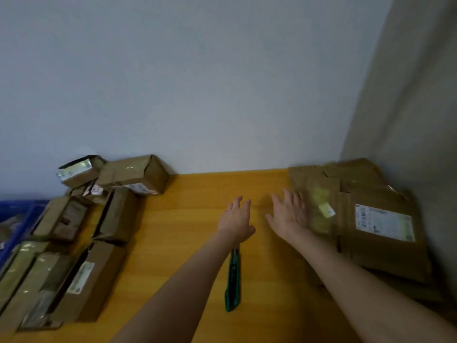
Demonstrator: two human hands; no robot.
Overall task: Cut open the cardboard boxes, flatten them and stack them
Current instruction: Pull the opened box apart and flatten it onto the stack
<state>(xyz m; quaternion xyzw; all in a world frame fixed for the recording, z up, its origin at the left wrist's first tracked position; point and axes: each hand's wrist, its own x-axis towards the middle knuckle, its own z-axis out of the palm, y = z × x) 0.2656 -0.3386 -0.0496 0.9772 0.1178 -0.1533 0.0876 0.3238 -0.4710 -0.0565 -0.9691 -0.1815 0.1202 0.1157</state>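
Observation:
A stack of flattened cardboard boxes lies at the right of the yellow table, its top sheet carrying a white shipping label. My right hand is spread flat, palm up, at the stack's left edge. My left hand hovers over the table beside it, fingers straight and holding nothing. A green utility knife lies on the table between my forearms, its far end hidden under my left wrist. Several unopened cardboard boxes are heaped on the table's left side.
A blue plastic crate sits at the far left behind the boxes. A pale wall runs along the table's back edge, and a grey curtain hangs at the right behind the stack.

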